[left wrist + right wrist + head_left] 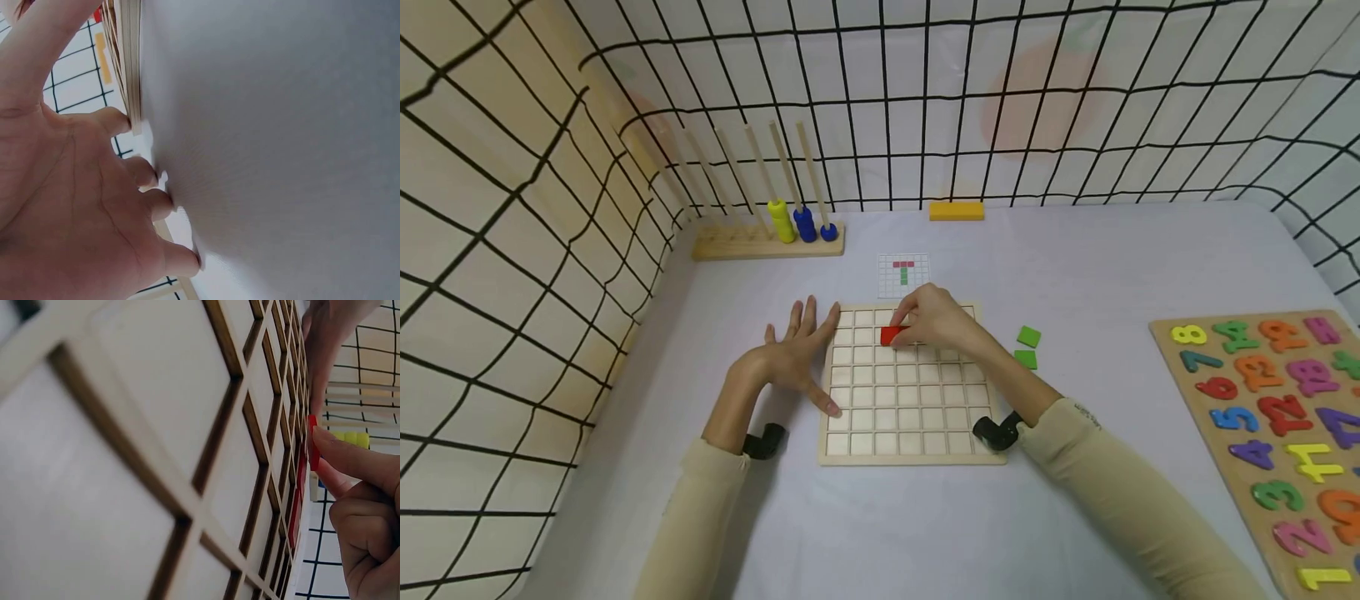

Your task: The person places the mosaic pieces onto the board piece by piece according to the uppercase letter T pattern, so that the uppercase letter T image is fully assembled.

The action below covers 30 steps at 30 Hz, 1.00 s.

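Between thumb and fingers my right hand (938, 321) pinches a red square tile (313, 444), tilted on edge over the upper part of a wooden grid board (910, 419). More red (296, 509) shows low in the board's cells beside it in the right wrist view. My left hand (790, 358) is spread at the board's left edge, thumb over the frame and fingertips on the table. Two green square tiles (1028, 336) lie on the table to the right of the board. Behind the board is a small pattern card (887, 286) printed with a red-and-green T.
A wooden peg abacus (722, 244) with yellow and blue beads stands at the back left. At the back centre lies a yellow block (956, 212). A board of coloured numbers and letters (1168, 340) lies at the right. Black wire mesh (886, 100) encloses the back and sides.
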Motion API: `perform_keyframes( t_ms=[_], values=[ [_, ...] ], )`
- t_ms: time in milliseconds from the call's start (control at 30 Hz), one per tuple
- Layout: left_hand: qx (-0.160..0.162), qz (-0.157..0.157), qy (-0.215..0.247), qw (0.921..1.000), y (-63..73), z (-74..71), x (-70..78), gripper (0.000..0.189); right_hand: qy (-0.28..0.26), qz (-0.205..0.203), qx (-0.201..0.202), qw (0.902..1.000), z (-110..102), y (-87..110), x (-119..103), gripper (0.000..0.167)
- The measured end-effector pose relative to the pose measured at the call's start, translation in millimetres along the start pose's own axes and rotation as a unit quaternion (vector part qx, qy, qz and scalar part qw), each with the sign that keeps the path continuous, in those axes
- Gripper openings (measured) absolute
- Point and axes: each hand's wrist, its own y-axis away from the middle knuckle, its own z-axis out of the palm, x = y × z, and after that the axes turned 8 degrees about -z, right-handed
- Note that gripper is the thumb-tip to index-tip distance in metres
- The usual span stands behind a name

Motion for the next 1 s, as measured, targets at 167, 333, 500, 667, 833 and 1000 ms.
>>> perform_keyframes(
  t_ms=[167,333,500,667,833,1000],
  values=[
    [0.002,0.001,-0.002,1.0,1.5,-0.6,1.5,0.157,0.009,0.011,0.006,0.9999,3,-3.2,-1,0.023],
    [-0.003,0.0,-0.001,1.0,0.8,-0.8,1.1,0.157,0.009,0.008,0.013,0.9998,6,-4.2,-2,0.024],
    [-0.004,0.004,-0.003,1.0,0.7,-1.7,1.9,0.157,0.02,0.003,0.014,0.9997,9,-6.1,-5,0.024],
    [-0.004,0.001,-0.002,1.0,1.7,-2.3,2.3,0.157,0.032,-0.001,0.022,0.9993,10,-8.8,-6,0.022],
    [-0.005,0.004,0.004,1.0,2.3,-2.0,0.0,0.158,0.012,0.004,0.033,0.9994,10,-8.5,-3,0.022],
    [-0.005,0.002,0.005,1.0,2.8,-1.0,-0.7,0.158,0.004,-0.012,0.036,0.9993,12,-8.4,-1,0.023]
  ],
)
